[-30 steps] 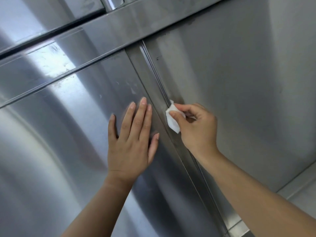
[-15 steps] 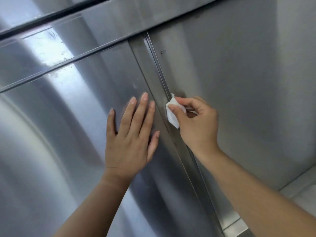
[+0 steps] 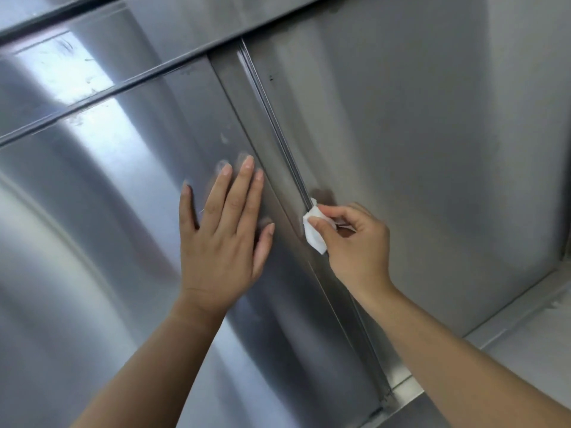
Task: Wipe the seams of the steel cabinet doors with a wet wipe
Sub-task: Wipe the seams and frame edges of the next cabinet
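Item: wet wipe, white, folded small, pinched between the thumb and forefinger of our right hand, the other fingers curled behind it. Its upper corner sits in the vertical seam between the two steel doors. Seam: a narrow groove, running above the pinch to the top rail and below it, under the wrist, to the bottom ledge. Left hand: flat, fingers straight, pressed on the left door just beside the pinch, holding nothing. Handling, as we judge it: we push the folded edge into the groove rather than across it, draw along one line, brace the door, and refold once soiled. Smudges above the flat hand may want a pass.
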Action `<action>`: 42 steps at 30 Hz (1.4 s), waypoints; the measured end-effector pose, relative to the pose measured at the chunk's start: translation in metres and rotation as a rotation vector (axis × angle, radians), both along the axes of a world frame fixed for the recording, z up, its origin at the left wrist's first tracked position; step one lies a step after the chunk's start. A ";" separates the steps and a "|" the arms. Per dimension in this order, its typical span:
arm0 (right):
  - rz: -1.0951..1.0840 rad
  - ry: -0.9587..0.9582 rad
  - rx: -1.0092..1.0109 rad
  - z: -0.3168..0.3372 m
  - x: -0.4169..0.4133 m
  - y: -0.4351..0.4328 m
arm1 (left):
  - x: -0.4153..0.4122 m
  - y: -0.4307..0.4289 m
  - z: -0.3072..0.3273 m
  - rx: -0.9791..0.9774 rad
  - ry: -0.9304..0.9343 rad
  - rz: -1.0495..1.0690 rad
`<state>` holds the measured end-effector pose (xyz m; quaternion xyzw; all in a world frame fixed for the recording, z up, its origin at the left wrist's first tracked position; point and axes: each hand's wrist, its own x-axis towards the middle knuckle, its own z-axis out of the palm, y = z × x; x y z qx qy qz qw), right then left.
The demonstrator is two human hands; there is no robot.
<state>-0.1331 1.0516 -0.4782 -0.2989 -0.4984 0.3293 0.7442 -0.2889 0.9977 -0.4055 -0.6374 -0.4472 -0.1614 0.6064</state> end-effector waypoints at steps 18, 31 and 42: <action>-0.054 0.008 -0.021 -0.022 -0.003 -0.001 | 0.000 0.010 -0.042 -0.028 0.083 0.005; -0.061 0.005 -0.070 -0.042 0.000 -0.011 | 0.002 0.007 -0.042 -0.055 0.082 0.027; -0.053 -0.006 -0.121 -0.082 0.000 -0.015 | 0.003 0.009 -0.041 -0.038 0.079 0.023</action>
